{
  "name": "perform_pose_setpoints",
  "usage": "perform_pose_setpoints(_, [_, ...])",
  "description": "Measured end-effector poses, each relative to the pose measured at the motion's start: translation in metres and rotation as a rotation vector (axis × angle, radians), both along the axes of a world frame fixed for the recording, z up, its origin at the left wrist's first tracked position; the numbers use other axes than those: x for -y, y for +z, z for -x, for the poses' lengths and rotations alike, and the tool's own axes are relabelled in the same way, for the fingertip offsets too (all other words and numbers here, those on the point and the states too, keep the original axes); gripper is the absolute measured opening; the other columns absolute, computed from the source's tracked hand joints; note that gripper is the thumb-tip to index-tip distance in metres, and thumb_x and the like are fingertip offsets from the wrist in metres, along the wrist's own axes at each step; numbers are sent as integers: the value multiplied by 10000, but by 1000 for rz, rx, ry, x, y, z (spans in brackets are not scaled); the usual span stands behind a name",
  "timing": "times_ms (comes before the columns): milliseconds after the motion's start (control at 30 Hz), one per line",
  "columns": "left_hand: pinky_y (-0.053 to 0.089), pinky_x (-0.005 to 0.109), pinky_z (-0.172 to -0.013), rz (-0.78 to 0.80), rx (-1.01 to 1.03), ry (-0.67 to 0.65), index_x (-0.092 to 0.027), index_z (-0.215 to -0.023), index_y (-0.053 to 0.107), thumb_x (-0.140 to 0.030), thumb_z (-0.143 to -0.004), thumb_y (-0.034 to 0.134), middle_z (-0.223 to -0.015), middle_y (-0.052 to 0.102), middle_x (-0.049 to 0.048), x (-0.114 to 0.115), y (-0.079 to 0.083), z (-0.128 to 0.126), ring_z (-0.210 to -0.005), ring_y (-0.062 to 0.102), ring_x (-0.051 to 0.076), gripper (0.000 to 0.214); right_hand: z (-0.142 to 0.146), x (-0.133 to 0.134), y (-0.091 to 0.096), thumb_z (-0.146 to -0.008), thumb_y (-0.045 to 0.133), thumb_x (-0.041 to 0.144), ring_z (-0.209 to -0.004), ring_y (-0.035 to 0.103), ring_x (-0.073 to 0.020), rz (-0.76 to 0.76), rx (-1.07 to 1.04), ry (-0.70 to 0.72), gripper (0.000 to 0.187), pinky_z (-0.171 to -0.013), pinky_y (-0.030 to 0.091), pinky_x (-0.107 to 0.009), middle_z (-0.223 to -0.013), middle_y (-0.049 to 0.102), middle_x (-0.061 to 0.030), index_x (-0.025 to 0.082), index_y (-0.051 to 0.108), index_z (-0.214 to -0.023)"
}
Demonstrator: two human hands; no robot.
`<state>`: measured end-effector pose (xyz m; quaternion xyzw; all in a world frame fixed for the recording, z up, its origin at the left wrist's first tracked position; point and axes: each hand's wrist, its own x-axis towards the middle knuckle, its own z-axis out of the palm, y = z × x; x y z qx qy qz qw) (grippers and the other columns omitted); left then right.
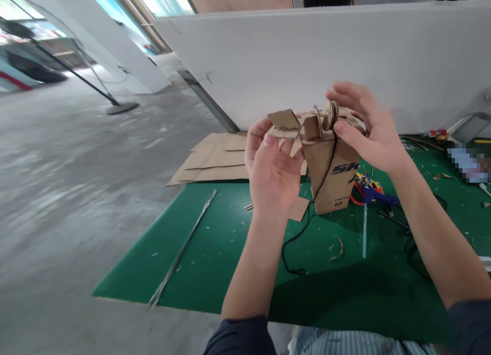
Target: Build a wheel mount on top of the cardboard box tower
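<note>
A brown corrugated cardboard box model (332,176) with dark printed letters stands over the green cutting mat (215,252), with cut flaps and a small cardboard wheel (330,115) on top. My left hand (270,165) pinches a cardboard flap at its upper left. My right hand (368,125) curves over its upper right, with the fingertips near the wheel and the thumb on the top edge. A black cord (295,247) runs down the box's front and loops onto the mat. Whether the box's base touches the mat is hard to tell.
Flat cardboard sheets (215,158) lie past the mat's far edge, with a white partition (307,63) behind. A blue hot glue gun (374,194), a steel ruler (182,247), a clear glue stick (364,229) and scraps lie on the mat. Concrete floor spreads left.
</note>
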<state>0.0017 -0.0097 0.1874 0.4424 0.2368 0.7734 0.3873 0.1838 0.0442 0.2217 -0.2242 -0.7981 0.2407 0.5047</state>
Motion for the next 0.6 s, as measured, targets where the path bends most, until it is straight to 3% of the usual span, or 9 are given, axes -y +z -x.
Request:
perform_pose_setpoints(67, [582,309,-807,1,15,-14,-305,-1002,655,-519,-796,772,-1120,699,26,-1,-1,2,-1253,619,264,318,-3,-5,-7,-935,554,568,-1436,452,-207,15,-17,28,466,-1201,368,-464,-1512,521,2,403,506,-1368])
perform_pose_setpoints(167, [586,302,-774,5,18,-33,-306,-998,655,-523,-804,761,-1129,698,26,-1,0,5,-1239,628,263,310,-9,-16,-19,-872,614,621,-1496,359,-224,45,23,107,668,-1204,347,-461,-1589,426,-24,397,409,-1467])
perform_pose_setpoints(333, [582,285,-689,-11,21,-59,-319,-986,671,-502,-809,757,-1149,707,36,2,5,8,-1235,631,273,269,-10,-29,-30,-738,742,648,-1372,505,-283,104,108,123,866,-1108,444,-522,-1526,490,-60,374,407,-1488])
perform_pose_setpoints(467, [577,274,-636,-13,7,-82,-327,-981,675,-508,-826,740,-1189,699,32,8,8,12,-1260,616,290,247,-8,-30,-33,-731,766,623,-1278,572,-284,111,39,123,840,-1048,491,-505,-1438,550,-97,328,455,-1454])
perform_pose_setpoints(600, [604,322,-634,53,-30,-140,-324,-972,683,-513,-834,728,-1233,681,46,20,15,21,-1303,583,343,238,-10,-11,-31,-719,789,604,-1266,569,-294,66,13,87,782,-1049,486,-514,-1414,528,-97,340,506,-1399])
